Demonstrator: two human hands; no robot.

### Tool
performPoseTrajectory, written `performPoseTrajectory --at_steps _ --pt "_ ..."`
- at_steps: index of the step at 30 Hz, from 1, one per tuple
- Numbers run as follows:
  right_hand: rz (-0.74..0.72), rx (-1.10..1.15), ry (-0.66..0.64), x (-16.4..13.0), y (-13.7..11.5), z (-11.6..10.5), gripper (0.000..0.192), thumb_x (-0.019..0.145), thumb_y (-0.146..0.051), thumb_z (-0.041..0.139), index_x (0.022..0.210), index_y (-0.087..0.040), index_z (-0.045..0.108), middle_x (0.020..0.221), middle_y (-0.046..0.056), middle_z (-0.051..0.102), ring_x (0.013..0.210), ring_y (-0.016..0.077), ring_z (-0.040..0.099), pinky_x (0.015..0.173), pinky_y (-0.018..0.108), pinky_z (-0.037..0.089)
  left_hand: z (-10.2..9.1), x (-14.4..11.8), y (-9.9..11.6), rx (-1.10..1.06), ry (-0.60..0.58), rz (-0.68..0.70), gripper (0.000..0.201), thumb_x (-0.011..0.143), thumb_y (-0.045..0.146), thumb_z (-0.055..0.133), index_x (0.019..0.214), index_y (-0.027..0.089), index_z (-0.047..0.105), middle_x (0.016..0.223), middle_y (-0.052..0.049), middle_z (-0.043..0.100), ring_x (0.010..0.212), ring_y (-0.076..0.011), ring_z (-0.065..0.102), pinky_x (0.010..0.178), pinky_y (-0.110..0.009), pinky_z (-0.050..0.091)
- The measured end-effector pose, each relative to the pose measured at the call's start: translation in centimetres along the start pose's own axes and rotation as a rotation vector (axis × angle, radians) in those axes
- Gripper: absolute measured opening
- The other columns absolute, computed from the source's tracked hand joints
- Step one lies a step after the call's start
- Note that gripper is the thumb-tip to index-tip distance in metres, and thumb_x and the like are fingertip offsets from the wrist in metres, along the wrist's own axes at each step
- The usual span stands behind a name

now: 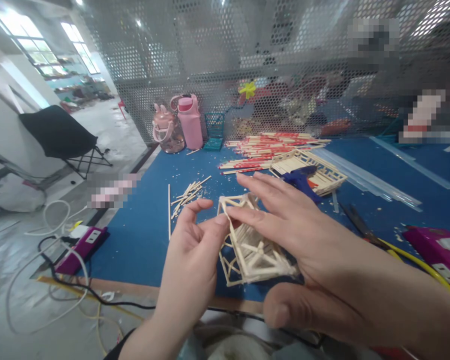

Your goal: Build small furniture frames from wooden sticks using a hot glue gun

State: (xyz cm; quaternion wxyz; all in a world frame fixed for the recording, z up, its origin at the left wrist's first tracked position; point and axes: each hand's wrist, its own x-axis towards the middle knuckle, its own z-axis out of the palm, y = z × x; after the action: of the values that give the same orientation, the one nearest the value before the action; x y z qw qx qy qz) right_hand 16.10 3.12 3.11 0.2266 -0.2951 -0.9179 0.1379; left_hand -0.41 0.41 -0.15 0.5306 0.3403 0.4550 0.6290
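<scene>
Stick frame (238,250) sits held in the left hand (194,247), right hand (303,227) outstretched loosely over it.

Pretty plain setup tbh: left hand (195,250) and right hand (303,235) are both bare, slim fingers, and the right thumbnail (283,315) looks short and rounded. There's a bit of black sleeve (124,345) on the left forearm (155,325), while the right forearm (393,285) is bare right to the edge. Pale greyish cloth (232,347) down low, can't tell if it's clothing.
</scene>
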Motion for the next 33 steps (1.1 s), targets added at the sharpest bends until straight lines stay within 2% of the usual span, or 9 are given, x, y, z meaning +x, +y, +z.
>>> performPoseTrajectory --at_steps 2,5,8,12,15,20,27,30,33 --pt "0.0 -0.004 -0.005 0.0 0.0 0.2 0.088 0.073 -0.078 0.039 0.137 -0.018 0.046 0.153 0.017 0.025 0.139 0.0397 0.018 0.107 0.061 0.025 0.2 0.1 0.1 0.064 0.017 0.035 0.043 0.075 0.026 0.069 0.114 0.021 0.05 0.061 0.006 0.064 0.056 -0.0093 0.061 0.058 -0.018 0.047" --pt "0.01 -0.013 0.007 -0.1 0.2 0.5 0.091 0.072 -0.078 0.041 0.141 -0.018 0.04 0.153 0.016 0.023 0.14 0.0394 0.016 0.107 0.061 0.024 0.5 0.3 0.2 0.168 0.066 0.093 0.071 0.073 0.024 0.07 0.136 0.021 0.037 0.059 0.006 0.063 0.057 -0.0124 0.063 0.057 -0.021 0.049" --pt "0.031 -0.011 0.018 -0.2 0.3 0.5 0.096 0.072 -0.079 0.039 0.144 -0.015 0.034 0.154 0.017 0.021 0.14 0.0394 0.015 0.107 0.062 0.025 0.7 0.4 0.5 0.23 0.112 0.106 0.083 0.07 0.018 0.069 0.142 0.021 0.03 0.055 0.006 0.062 0.059 -0.0144 0.064 0.055 -0.021 0.049" --pt "0.064 -0.01 0.01 -0.2 0.5 0.0 0.096 0.07 -0.08 0.041 0.143 -0.018 0.035 0.155 0.014 0.019 0.14 0.0399 0.014 0.106 0.062 0.025 0.8 0.6 0.9 0.242 0.118 0.131 0.082 0.07 0.013 0.066 0.143 0.021 0.03 0.05 0.008 0.058 0.057 -0.0135 0.064 0.055 -0.02 0.05" --pt "0.078 -0.012 -0.01 0.0 0.7 -0.1 0.095 0.068 -0.08 0.043 0.141 -0.019 0.039 0.155 0.013 0.018 0.14 0.041 0.013 0.106 0.064 0.025 0.6 0.9 1.0 0.279 0.085 0.144 0.081 0.072 0.014 0.063 0.144 0.02 0.027 0.053 0.007 0.061 0.052 -0.0122 0.062 0.056 -0.022 0.051" --pt "0.043 0.006 0.008 0.0 1.3 0.7 0.095 0.066 -0.08 0.047 0.142 -0.023 0.039 0.156 0.013 0.017 0.14 0.0407 0.013 0.106 0.064 0.023 0.7 1.2 1.4 0.255 0.079 0.101 0.091 0.065 0.009 0.068 0.145 0.021 0.027 0.058 0.005 0.067 0.052 -0.0129 0.063 0.055 -0.022 0.052" --pt "0.018 0.0 0.041 -0.2 1.5 1.3 0.093 0.068 -0.079 0.047 0.142 -0.024 0.038 0.156 0.012 0.017 0.14 0.0406 0.012 0.107 0.064 0.02 0.9 1.2 1.9 0.245 0.073 0.067 0.095 0.061 0.006 0.066 0.145 0.022 0.027 0.06 0.006 0.068 0.054 -0.0124 0.064 0.057 -0.021 0.052" --pt "0.019 -0.006 0.04 -0.1 1.5 1.2 0.094 0.068 -0.079 0.047 0.143 -0.024 0.037 0.156 0.012 0.016 0.14 0.0408 0.012 0.107 0.065 0.02 0.7 1.4 1.7 0.238 0.07 0.071 0.093 0.061 0.007 0.067 0.144 0.021 0.029 0.058 0.007 0.066 0.055 -0.0127 0.065 0.058 -0.021 0.052" --pt "0.043 -0.009 0.014 0.1 1.3 1.0 0.097 0.068 -0.08 0.045 0.145 -0.022 0.033 0.156 0.013 0.015 0.141 0.0399 0.011 0.108 0.063 0.02 0.4 1.6 1.3 0.258 0.07 0.119 0.082 0.067 0.014 0.069 0.142 0.021 0.035 0.06 0.005 0.065 0.054 -0.0129 0.064 0.055 -0.021 0.051"
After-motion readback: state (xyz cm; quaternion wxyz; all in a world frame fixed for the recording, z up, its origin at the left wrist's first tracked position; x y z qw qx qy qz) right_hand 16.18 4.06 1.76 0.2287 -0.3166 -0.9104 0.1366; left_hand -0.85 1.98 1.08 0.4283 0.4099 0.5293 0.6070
